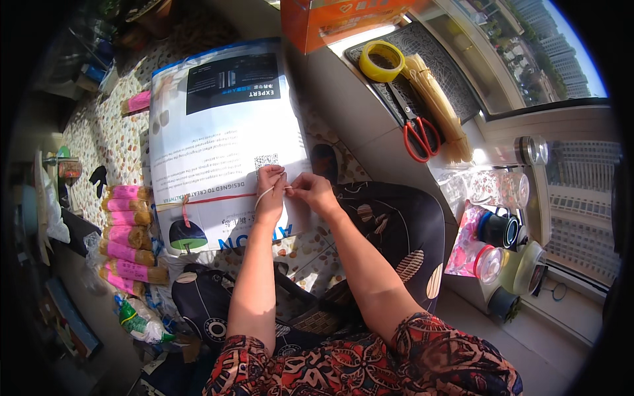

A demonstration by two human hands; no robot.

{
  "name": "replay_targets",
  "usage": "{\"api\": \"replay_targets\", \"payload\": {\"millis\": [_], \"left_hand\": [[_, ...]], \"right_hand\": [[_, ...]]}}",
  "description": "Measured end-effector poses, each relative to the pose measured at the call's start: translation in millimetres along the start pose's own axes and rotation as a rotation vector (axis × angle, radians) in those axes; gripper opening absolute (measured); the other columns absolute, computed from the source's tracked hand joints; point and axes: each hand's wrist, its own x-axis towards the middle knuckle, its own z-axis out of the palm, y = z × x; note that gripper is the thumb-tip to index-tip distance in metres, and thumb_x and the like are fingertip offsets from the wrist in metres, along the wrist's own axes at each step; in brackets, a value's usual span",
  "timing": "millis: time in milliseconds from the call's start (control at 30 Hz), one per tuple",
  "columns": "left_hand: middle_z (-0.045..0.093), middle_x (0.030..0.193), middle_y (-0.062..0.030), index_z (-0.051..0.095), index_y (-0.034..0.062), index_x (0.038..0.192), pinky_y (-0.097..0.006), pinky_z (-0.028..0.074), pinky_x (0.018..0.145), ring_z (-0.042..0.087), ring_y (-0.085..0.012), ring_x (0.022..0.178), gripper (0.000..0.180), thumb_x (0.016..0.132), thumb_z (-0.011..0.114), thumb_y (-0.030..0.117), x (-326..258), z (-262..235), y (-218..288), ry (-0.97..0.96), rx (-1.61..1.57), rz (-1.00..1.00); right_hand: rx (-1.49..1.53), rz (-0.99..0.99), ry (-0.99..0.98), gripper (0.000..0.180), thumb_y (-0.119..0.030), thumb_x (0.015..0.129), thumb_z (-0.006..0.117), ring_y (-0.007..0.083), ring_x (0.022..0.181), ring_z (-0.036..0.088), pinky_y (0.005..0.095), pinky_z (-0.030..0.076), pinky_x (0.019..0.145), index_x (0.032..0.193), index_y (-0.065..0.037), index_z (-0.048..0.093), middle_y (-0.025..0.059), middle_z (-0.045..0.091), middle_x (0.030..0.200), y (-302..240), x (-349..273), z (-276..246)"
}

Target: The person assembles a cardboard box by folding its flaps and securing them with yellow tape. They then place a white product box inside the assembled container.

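Hands (290, 188) pinch thin pale string (264, 195), pulled taut.

Both hands met over the near end of a large printed bag (218, 132) that lay flat on the floor ahead, the left hand (271, 191) just beside the right hand (312, 191), a thin string (263, 197) pinched between them. Left of the bag lay a row of wrapped bundles (127, 237). On the ledge to the right, a tape roll (382, 61) sat behind scissors (417, 129), with a sheaf of straws (439, 105) beside them and jars (502, 231) nearer.
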Motion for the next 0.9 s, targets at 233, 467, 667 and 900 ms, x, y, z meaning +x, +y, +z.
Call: {"api": "replay_targets", "payload": {"millis": [233,467,667,900], "left_hand": [[0.043,0.125,-0.0128,0.043,0.0076,0.137,-0.034,0.047,0.112,0.057,-0.0242,0.111,0.069,0.076,0.061,-0.02,-7.8,-5.7,4.9,-0.138,0.588,0.238],[0.055,0.106,-0.0105,0.071,0.0022,0.087,-0.038,0.053,0.083,0.062,-0.0289,0.103,0.015,0.075,0.076,-0.006,-2.2,-6.0,-2.0,-0.015,0.638,0.394],[0.057,0.098,-0.011,0.069,0.0012,0.085,-0.039,0.053,0.084,0.063,-0.0297,0.101,0.011,0.077,0.074,-0.004,1.6,-8.3,-8.3,0.029,0.7,0.452],[0.056,0.102,-0.0115,0.069,0.001,0.085,-0.041,0.052,0.084,0.062,-0.0303,0.1,0.008,0.079,0.072,-0.003,2.0,-2.8,-8.8,0.064,0.754,0.463]], "right_hand": [[0.473,0.036,-0.001,0.009,0.001,0.09,0.07,0.0076,0.076,0.059,0.0234,0.048,0.072,0.093,-0.004,0.063,0.0001,0.065,0.081,16.9,3.4,7.4],[0.509,0.019,-0.038,0.01,0.003,0.092,0.067,0.0089,0.08,0.06,0.0235,0.049,0.075,0.094,-0.002,0.059,0.0018,0.063,0.086,6.1,-2.1,3.8],[0.563,0.102,-0.091,0.011,0.005,0.093,0.066,0.0121,0.088,0.065,0.0262,0.054,0.084,0.104,0.004,0.067,0.0086,0.07,0.098,-2.8,-9.8,-5.7],[0.489,0.067,-0.089,0.012,0.003,0.09,0.071,0.0119,0.09,0.065,0.0257,0.051,0.082,0.102,0.003,0.069,0.0084,0.072,0.103,2.7,-6.4,-8.1]]}}
